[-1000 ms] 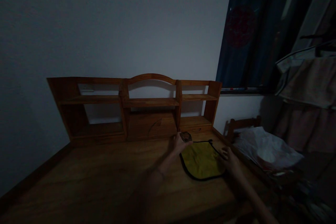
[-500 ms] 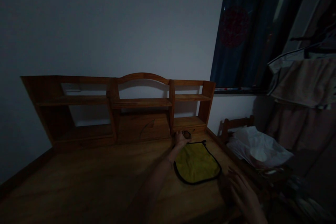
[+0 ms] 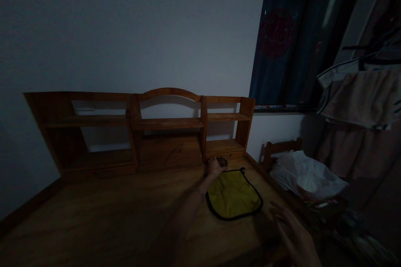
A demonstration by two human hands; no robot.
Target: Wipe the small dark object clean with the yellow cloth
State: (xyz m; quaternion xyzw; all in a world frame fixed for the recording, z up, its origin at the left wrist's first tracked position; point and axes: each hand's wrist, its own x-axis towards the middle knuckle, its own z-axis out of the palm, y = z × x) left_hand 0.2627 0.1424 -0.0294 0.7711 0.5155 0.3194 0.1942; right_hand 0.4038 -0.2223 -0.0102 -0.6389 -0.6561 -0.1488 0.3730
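Note:
My left hand [image 3: 214, 167] reaches to the back of the wooden desk, its fingers closed around the side of a small round brown object with a dark pattern [image 3: 222, 162]. Dim light hides what that object is. Just in front of this hand a yellow cloth with black edging [image 3: 234, 195] lies flat, a little loop at its far corner. My right hand [image 3: 291, 229] hovers near the desk's right side, right of the cloth. Its fingers are spread and nothing is in them.
Along the back of the desk [image 3: 109, 208] stands a wooden shelf unit [image 3: 171, 123] against the wall. To the right, a white plastic bag [image 3: 308, 175] rests on a wooden chair [image 3: 283, 146]. Clothes [image 3: 363, 96] hang at the far right, beside a dark window [image 3: 291, 50].
The view has shifted very slightly. My left hand stays at the round object; the right hand's fingers have bent a little. The cloth lies as before.

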